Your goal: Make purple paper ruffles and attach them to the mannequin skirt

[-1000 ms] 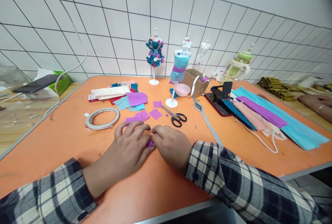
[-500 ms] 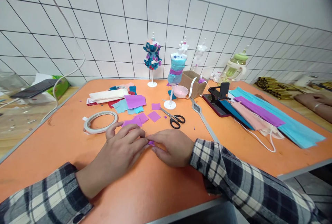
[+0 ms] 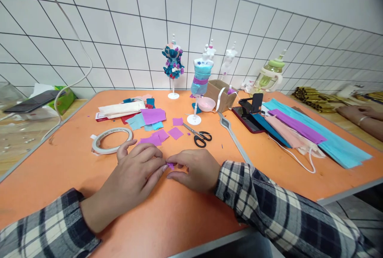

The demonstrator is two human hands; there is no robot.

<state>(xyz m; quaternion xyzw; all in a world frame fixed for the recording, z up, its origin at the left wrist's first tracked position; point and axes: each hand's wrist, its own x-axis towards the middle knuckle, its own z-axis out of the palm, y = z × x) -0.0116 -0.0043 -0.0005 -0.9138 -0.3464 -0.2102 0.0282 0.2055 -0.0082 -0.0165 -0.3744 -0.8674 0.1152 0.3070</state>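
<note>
Close in front of me, my left hand pinches a small crumpled piece of purple paper between thumb and fingertips. My right hand is at the paper's right side, its thumb apart from the curved fingers. Its index fingertip lies against or just over the paper; I cannot tell which. Just beyond the hands are several flat purple paper squares and black-handled scissors, lying partly spread. A roll of white tape lies beyond my left hand.
Small dress forms, one wrapped in blue and purple, stand at the back. Nearby are a pink bowl and a cardboard box. Right: a phone, coloured paper strips, a bottle, another person's hands.
My right thumb has moved away from its fingers, and more of the purple paper shows. Both hands stay close together. The whole view has shifted slightly.
</note>
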